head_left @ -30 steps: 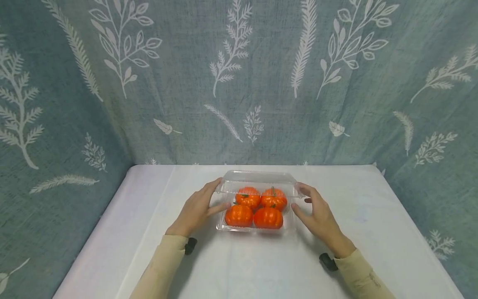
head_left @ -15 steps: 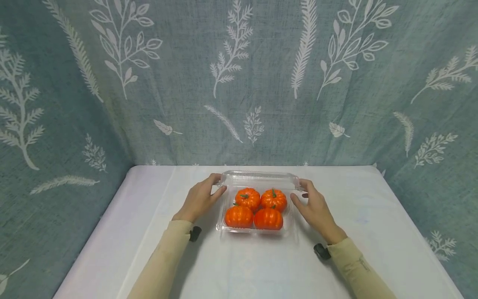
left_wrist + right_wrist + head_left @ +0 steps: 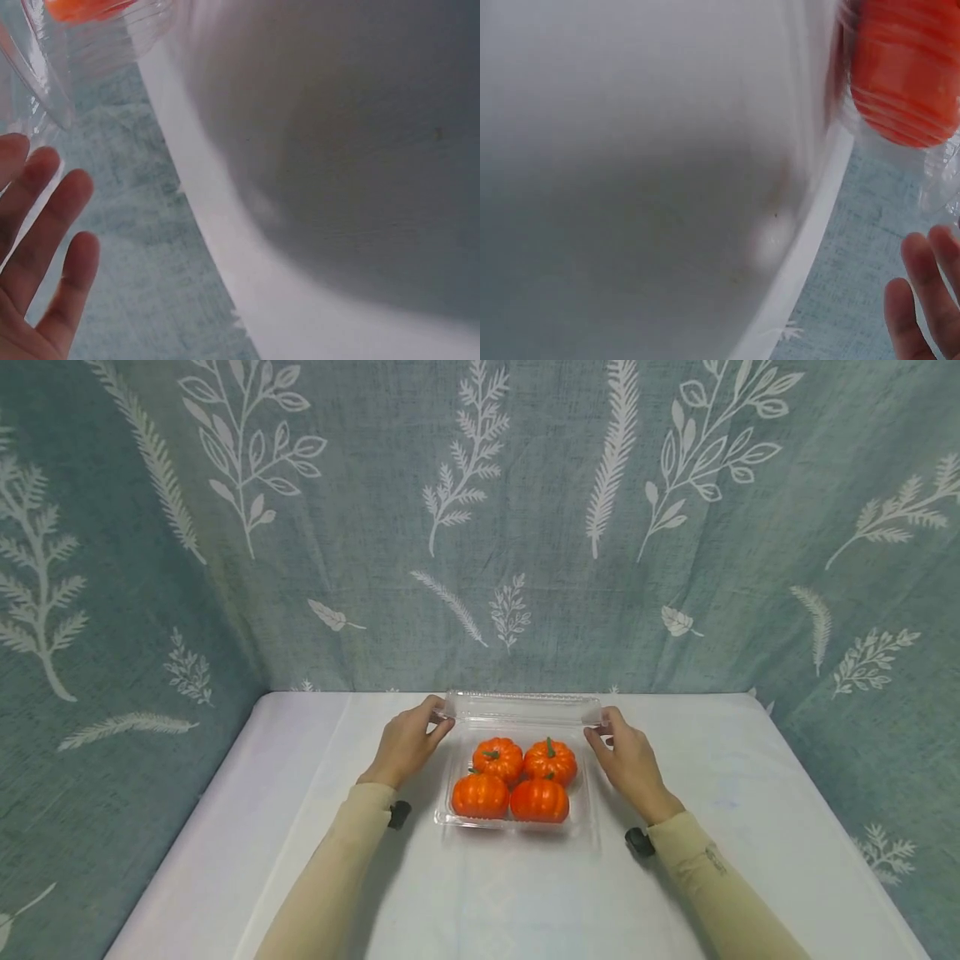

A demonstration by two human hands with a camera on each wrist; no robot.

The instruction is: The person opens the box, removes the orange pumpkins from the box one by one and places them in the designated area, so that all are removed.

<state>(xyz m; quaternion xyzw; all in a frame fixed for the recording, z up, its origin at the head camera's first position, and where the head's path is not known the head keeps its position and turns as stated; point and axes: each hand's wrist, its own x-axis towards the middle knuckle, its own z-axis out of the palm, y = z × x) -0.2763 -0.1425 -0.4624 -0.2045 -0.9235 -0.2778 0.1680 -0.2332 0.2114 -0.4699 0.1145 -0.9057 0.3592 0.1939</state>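
A clear plastic clamshell container (image 3: 517, 827) lies in the middle of the table, with several small orange pumpkins (image 3: 480, 795) in its base. Its hinged lid (image 3: 525, 707) stands raised at the far side, above the pumpkins in the head view. My left hand (image 3: 406, 745) pinches the lid's left end between thumb and fingers, and my right hand (image 3: 630, 762) does the same at the right end. In the left wrist view, the fingers (image 3: 41, 232) spread close beside the clear plastic. An orange pumpkin (image 3: 904, 71) shows through the container wall in the right wrist view, above the fingertips.
A white cloth covers the table (image 3: 510, 902). Just beyond its far edge hangs a grey-green curtain (image 3: 375, 568) with white leaf prints, which also runs down both sides. A dark wrist camera (image 3: 640, 842) sits at the right sleeve's cuff.
Both hands have moved away from the body and swung the lid up and back, uncovering the pumpkins. The base and the pumpkins have stayed in place.
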